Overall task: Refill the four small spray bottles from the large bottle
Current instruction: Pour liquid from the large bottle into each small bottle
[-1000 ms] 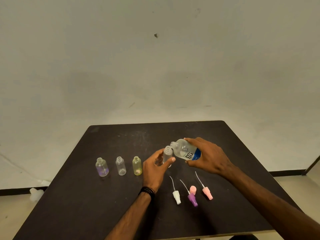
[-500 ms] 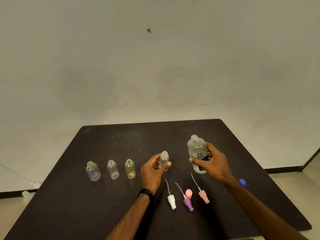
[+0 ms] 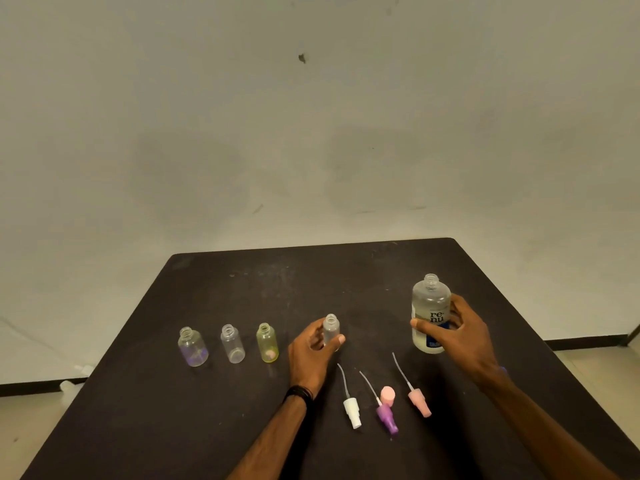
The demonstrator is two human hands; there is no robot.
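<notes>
Your left hand curls round one small clear bottle, upright on the dark table. Three more uncapped small bottles stand in a row to its left: purple-tinted, clear, yellow-tinted. Your right hand grips the one large bottle, upright and uncapped. Three spray heads lie near you, white, purple and pink, plus one pink cap.

We count four small spray bottles, one large bottle, three spray heads, one pink cap, two hands.
</notes>
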